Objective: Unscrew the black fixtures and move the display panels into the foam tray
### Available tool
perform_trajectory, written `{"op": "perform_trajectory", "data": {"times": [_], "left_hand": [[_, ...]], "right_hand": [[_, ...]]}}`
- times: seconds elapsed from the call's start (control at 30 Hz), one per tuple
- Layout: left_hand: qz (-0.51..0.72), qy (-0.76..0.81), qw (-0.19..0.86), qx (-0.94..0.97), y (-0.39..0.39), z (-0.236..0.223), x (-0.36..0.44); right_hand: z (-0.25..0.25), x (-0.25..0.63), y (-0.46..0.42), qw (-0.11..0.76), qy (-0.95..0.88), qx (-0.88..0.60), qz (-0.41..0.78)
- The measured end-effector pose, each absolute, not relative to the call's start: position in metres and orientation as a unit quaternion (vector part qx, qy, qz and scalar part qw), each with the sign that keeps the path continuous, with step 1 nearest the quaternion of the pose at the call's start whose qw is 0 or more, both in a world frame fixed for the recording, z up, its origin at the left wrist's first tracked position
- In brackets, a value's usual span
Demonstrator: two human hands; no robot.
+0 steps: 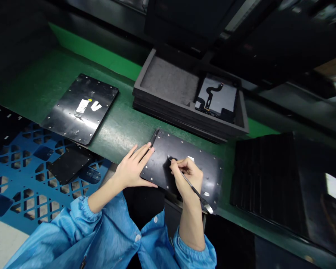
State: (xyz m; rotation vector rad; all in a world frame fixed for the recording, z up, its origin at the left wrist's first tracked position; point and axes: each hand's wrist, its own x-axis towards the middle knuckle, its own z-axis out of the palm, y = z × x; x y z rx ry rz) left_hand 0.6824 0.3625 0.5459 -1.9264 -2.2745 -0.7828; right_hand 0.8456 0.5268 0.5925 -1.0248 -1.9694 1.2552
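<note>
A black metal plate (204,164) with small rivets along its edge lies on the green bench in front of me. My left hand (133,168) rests flat on the plate's left end, fingers stretched out. My right hand (186,175) is closed round a thin metal tool (197,194), gripped like a pen. The tool's tip touches the plate near a small white piece (190,158).
A second black plate (72,116) with white labels lies at the left. Dark foam trays (168,84) are stacked behind, holding a grey part with a flex cable (215,97). A blue lattice pallet (22,179) sits lower left, black stacked sheets (266,175) at the right.
</note>
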Motion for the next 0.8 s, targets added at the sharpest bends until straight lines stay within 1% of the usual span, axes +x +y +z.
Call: {"op": "perform_trajectory", "data": {"times": [0.17, 0.47, 0.8], "left_hand": [[-0.252, -0.74, 0.015, -0.624, 0.3627, 0.5462, 0.6826], [-0.256, -0.735, 0.029, -0.627, 0.3625, 0.5459, 0.6823], [-0.254, -0.739, 0.024, -0.623, 0.3622, 0.5458, 0.6826]], "right_hand": [[0.5921, 0.8455, 0.5274, 0.292, -0.74, -0.383, 0.469], [0.5906, 0.8482, 0.527, 0.296, -0.754, -0.361, 0.462], [0.5927, 0.8472, 0.5251, 0.292, -0.753, -0.369, 0.459]]}}
